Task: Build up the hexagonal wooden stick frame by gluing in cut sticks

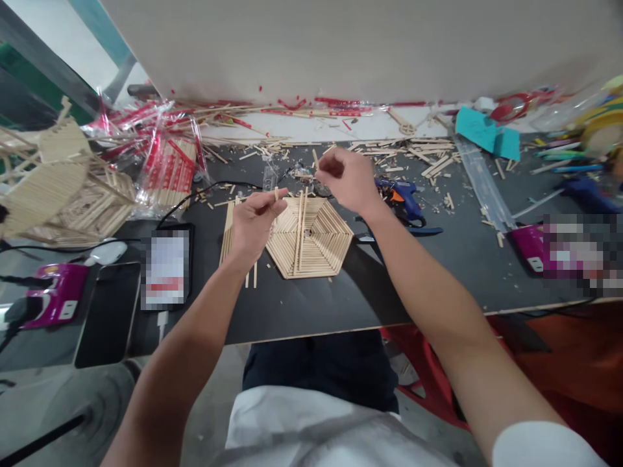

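In front of me on the dark table lies a hexagonal panel (pixel 335 237) built of thin wooden sticks in nested rings. Two loose-looking long sticks (pixel 300 237) cross it from front to back. My left hand (pixel 253 224), over the panel's left side, pinches a thin wooden stick (pixel 276 193), seen almost end-on. Beyond the panel's far right edge, my right hand (pixel 348 178) is raised with thumb and finger closed on a short wooden stick (pixel 315 156). More long sticks (pixel 227 233) lie beside and partly behind my left hand.
Blue glue guns (pixel 411 200) and dark-handled pliers (pixel 423 231) lie right of the panel. Phones (pixel 109 314) and a purple power strip (pixel 61 295) sit left, near a stick-built model (pixel 63 175). Stick scraps (pixel 433 155) and red-printed wrappers (pixel 168 168) litter the back.
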The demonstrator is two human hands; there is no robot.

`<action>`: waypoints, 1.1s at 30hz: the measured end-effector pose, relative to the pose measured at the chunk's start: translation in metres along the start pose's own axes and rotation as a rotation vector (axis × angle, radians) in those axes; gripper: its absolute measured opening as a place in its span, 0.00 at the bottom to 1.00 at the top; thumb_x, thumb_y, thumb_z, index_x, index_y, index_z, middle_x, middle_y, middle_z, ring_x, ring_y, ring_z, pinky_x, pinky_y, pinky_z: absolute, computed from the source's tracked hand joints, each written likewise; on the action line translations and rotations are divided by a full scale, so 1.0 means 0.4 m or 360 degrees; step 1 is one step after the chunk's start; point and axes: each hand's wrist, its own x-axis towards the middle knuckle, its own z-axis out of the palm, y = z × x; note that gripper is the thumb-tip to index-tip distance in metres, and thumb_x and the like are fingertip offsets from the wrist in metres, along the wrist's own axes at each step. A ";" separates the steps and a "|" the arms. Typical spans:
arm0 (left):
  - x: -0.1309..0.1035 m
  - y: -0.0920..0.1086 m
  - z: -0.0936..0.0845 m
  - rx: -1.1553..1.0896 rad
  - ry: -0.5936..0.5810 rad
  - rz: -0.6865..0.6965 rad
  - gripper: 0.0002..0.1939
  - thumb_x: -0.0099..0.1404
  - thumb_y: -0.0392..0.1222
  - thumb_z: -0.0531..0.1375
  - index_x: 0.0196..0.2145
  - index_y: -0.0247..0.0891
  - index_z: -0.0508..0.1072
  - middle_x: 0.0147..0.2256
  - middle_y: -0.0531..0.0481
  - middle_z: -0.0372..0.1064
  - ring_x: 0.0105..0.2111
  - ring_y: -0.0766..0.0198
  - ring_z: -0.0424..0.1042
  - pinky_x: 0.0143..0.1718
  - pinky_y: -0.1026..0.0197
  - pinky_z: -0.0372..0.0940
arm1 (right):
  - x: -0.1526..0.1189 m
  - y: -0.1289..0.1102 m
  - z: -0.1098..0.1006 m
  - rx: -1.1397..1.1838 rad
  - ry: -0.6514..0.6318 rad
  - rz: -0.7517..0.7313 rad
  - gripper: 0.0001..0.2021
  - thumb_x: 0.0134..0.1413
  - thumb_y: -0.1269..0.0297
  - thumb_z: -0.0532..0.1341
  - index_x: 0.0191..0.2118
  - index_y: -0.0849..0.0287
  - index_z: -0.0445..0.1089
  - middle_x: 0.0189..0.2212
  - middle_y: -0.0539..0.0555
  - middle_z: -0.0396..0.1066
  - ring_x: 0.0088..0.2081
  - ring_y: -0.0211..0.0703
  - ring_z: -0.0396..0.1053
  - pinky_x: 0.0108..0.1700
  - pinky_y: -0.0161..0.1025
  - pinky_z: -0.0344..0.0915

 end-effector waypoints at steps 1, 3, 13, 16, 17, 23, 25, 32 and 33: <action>0.002 -0.003 0.001 -0.0030 0.0022 -0.0032 0.06 0.61 0.41 0.69 0.38 0.42 0.84 0.41 0.47 0.81 0.41 0.61 0.77 0.46 0.56 0.73 | -0.026 -0.014 0.009 0.0137 -0.0038 0.0024 0.05 0.61 0.64 0.63 0.40 0.58 0.72 0.37 0.56 0.77 0.37 0.44 0.73 0.46 0.47 0.73; 0.007 -0.004 0.000 -0.0074 0.0085 -0.0078 0.08 0.57 0.41 0.71 0.36 0.40 0.84 0.38 0.48 0.81 0.38 0.62 0.77 0.44 0.58 0.74 | -0.070 -0.041 0.034 0.0417 -0.0145 0.0044 0.05 0.59 0.63 0.65 0.38 0.58 0.71 0.36 0.54 0.77 0.36 0.42 0.73 0.45 0.45 0.72; 0.007 0.022 -0.010 0.0006 -0.0031 -0.0024 0.05 0.56 0.42 0.70 0.29 0.38 0.80 0.29 0.51 0.77 0.28 0.66 0.74 0.34 0.62 0.73 | -0.117 -0.071 0.102 0.0795 -0.0262 -0.0042 0.21 0.57 0.42 0.64 0.37 0.57 0.69 0.33 0.53 0.74 0.36 0.42 0.70 0.44 0.42 0.69; 0.001 0.031 -0.014 0.0203 -0.0071 0.0124 0.04 0.59 0.41 0.68 0.29 0.40 0.80 0.28 0.52 0.76 0.28 0.66 0.73 0.34 0.62 0.70 | -0.119 -0.063 0.105 0.0760 -0.0248 -0.0095 0.22 0.60 0.39 0.61 0.39 0.57 0.70 0.33 0.53 0.73 0.36 0.41 0.70 0.45 0.42 0.68; -0.001 0.034 -0.016 0.0259 -0.0067 0.0163 0.03 0.59 0.41 0.68 0.29 0.40 0.80 0.28 0.52 0.76 0.28 0.65 0.74 0.34 0.62 0.70 | -0.120 -0.061 0.105 0.0744 -0.0247 -0.0103 0.22 0.61 0.40 0.60 0.39 0.57 0.70 0.33 0.53 0.73 0.36 0.41 0.69 0.45 0.41 0.68; -0.010 0.044 -0.020 0.0558 -0.0028 0.0353 0.05 0.64 0.43 0.65 0.32 0.42 0.82 0.28 0.53 0.77 0.28 0.65 0.73 0.33 0.62 0.67 | -0.123 -0.065 0.098 0.0636 -0.0239 -0.0158 0.18 0.64 0.45 0.59 0.39 0.58 0.70 0.32 0.52 0.73 0.34 0.40 0.68 0.41 0.40 0.66; -0.013 0.049 -0.020 0.0616 -0.0020 0.0386 0.06 0.65 0.44 0.65 0.32 0.42 0.82 0.29 0.53 0.77 0.28 0.66 0.73 0.33 0.62 0.66 | -0.123 -0.070 0.094 0.0604 -0.0237 -0.0166 0.15 0.64 0.49 0.59 0.40 0.58 0.71 0.32 0.52 0.73 0.34 0.40 0.68 0.42 0.40 0.65; -0.018 0.055 -0.015 0.0601 -0.0014 0.0446 0.05 0.66 0.41 0.66 0.34 0.42 0.83 0.33 0.51 0.81 0.31 0.64 0.76 0.37 0.62 0.68 | -0.125 -0.067 0.098 0.0614 -0.0248 -0.0148 0.16 0.65 0.48 0.59 0.41 0.58 0.72 0.34 0.53 0.74 0.35 0.39 0.68 0.41 0.39 0.64; -0.018 0.055 -0.014 0.0592 -0.0014 0.0437 0.05 0.66 0.41 0.66 0.34 0.42 0.83 0.33 0.51 0.81 0.31 0.64 0.77 0.37 0.62 0.68 | -0.125 -0.066 0.100 0.0621 -0.0244 -0.0149 0.17 0.65 0.48 0.59 0.41 0.58 0.72 0.34 0.53 0.75 0.34 0.39 0.68 0.41 0.39 0.64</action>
